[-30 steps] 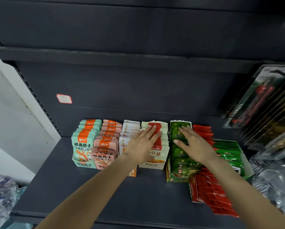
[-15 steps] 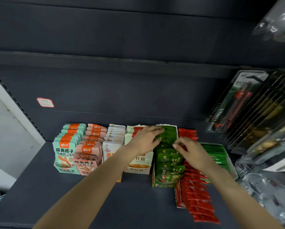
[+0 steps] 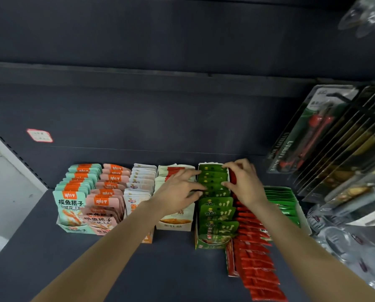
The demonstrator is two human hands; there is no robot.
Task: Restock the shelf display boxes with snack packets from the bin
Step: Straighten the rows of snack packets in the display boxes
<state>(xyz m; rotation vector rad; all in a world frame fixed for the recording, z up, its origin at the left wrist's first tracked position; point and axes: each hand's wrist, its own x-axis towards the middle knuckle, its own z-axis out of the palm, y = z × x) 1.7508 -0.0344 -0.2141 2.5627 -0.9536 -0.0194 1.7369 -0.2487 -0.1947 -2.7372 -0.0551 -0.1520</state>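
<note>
Blister-packed utility knives point(image 3: 310, 136) hang at right; a small red-edged label point(image 3: 39, 135) sticks on the back panel point(image 3: 160, 118).

Both hands on green packets point(image 3: 212, 182) in display box: left hand point(image 3: 178, 190) & right hand point(image 3: 243, 182) pinch the stack's sides.
</note>
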